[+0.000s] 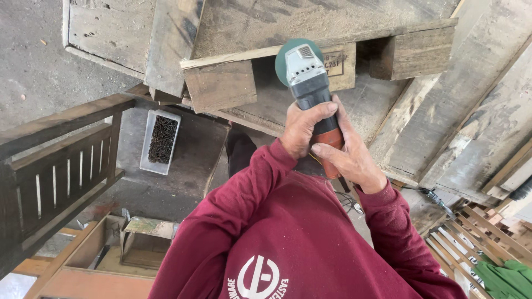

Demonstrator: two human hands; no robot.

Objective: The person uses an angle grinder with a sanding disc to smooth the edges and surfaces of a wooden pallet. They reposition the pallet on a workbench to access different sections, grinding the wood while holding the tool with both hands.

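Slatted rail (55, 177) at far left; beside it a white tray (160, 142) of dark screws on the floor. Centre: weathered pallet (266, 66), its blocks facing the camera. Grinder (313, 94), grey head and orange body, stands with its long axis running up and away from the person, green disc at the far end against the pallet's edge board. Left hand (302, 128) wraps the barrel just behind the head, closer to the disc; right hand (350, 158) clasps the orange rear, nearer the body. Both grips closed tight. More boards (476, 111) stacked right.
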